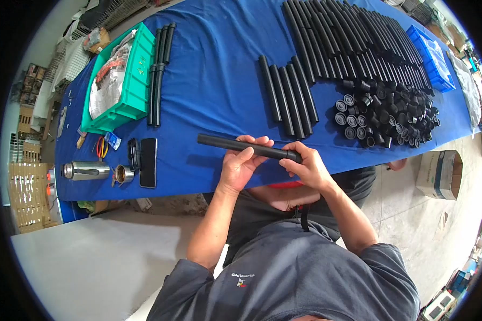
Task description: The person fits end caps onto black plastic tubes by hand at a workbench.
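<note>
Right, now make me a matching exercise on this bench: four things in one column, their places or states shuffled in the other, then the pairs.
Things
1. Tube
2. Phone
3. Flask
4. Caps

Places and states
A. Silver, lying on its side
B. Clustered beside the big stack
C. Held by left hand and right hand
D. Lying flat, screen dark

Pairs: 1-C, 2-D, 3-A, 4-B
</note>
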Motion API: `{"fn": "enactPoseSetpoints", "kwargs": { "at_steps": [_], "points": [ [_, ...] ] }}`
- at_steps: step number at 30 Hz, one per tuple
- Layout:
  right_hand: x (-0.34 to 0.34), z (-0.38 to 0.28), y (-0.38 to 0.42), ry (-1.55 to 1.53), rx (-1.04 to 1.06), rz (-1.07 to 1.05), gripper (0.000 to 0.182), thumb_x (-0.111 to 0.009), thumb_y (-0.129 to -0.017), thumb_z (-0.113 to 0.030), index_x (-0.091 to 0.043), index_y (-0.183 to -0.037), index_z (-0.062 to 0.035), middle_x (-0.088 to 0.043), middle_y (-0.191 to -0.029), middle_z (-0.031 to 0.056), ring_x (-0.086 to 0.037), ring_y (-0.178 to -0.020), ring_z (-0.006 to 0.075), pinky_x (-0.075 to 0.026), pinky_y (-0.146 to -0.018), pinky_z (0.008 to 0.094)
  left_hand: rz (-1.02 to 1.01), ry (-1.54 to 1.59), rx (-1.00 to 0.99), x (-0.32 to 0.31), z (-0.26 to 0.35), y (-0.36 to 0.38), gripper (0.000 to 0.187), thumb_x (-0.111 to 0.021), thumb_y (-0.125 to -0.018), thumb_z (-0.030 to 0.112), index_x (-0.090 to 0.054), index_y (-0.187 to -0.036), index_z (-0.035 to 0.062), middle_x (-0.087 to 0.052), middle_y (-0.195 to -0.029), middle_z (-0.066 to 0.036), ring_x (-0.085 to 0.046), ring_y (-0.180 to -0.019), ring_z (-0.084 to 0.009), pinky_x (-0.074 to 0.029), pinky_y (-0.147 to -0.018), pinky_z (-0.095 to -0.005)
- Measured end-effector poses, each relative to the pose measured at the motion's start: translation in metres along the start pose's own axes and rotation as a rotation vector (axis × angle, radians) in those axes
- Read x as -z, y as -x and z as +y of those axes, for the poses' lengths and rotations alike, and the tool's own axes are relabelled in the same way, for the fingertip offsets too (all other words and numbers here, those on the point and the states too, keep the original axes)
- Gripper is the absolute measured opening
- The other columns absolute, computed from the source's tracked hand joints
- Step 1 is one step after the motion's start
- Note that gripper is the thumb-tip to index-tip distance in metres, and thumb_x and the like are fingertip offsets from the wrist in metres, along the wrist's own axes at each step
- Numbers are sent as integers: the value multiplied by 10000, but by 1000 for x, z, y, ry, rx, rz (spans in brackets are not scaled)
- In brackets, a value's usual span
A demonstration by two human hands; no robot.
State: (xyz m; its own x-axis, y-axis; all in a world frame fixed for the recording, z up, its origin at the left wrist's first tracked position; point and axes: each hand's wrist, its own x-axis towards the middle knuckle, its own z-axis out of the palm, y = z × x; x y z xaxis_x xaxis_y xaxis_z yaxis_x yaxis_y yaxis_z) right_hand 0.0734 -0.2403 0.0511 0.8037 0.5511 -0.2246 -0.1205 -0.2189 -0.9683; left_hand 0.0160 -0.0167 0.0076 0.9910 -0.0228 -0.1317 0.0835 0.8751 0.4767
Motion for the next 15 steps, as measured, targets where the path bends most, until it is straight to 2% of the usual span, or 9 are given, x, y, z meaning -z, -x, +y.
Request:
{"fn": "enactPoseSetpoints", "kwargs": {
  "at_steps": [3, 6, 9, 12, 15],
  "points": [
    [7, -9, 1, 164, 40, -50, 360, -773, -916, -177, -645, -1175, 38, -666, -790, 90, -635, -670, 138, -515, -615, 312, -111, -10, -19, 7, -1, -2, 238, -677, -984, 34, -648, -1220, 32, -675, -1308, -239, -600, -1319, -419, -543, -1097, -556],
    [11, -9, 0, 222, 112, -83, 353, -772, -917, -182, -647, -1170, 29, -647, -762, 85, -628, -657, 152, -508, -615, 326, -104, -1, -11, 7, -2, 0, 235, -677, -983, 34, -649, -1216, 29, -681, -1293, -236, -604, -1313, -418, -552, -1088, -554],
    [5, -10, 2, 186, 52, -29, 370, -777, -910, -185, -643, -1183, 25, -675, -831, 110, -660, -735, 168, -525, -664, 335, -81, -32, -37, 5, -2, 0, 244, -672, -983, 30, -643, -1226, 36, -680, -1294, -234, -600, -1320, -412, -549, -1087, -565],
    [1, 8, -3, 313, 351, 146, 404, -801, -889, -175, -641, -1205, 19, -704, -940, 140, -686, -841, 183, -548, -729, 335, -23, 15, -22, -2, -1, 0, 248, -668, -986, 35, -635, -1232, 49, -675, -1304, -230, -592, -1331, -403, -550, -1082, -572],
    [1, 1, 4, 109, 301, 120, 436, -825, -873, -165, -640, -1227, 9, -713, -1043, 161, -689, -947, 181, -562, -799, 339, -74, -6, -39, 7, -2, 1, 251, -666, -987, 42, -628, -1234, 61, -671, -1313, -224, -582, -1345, -397, -543, -1085, -582]
  ]
}}
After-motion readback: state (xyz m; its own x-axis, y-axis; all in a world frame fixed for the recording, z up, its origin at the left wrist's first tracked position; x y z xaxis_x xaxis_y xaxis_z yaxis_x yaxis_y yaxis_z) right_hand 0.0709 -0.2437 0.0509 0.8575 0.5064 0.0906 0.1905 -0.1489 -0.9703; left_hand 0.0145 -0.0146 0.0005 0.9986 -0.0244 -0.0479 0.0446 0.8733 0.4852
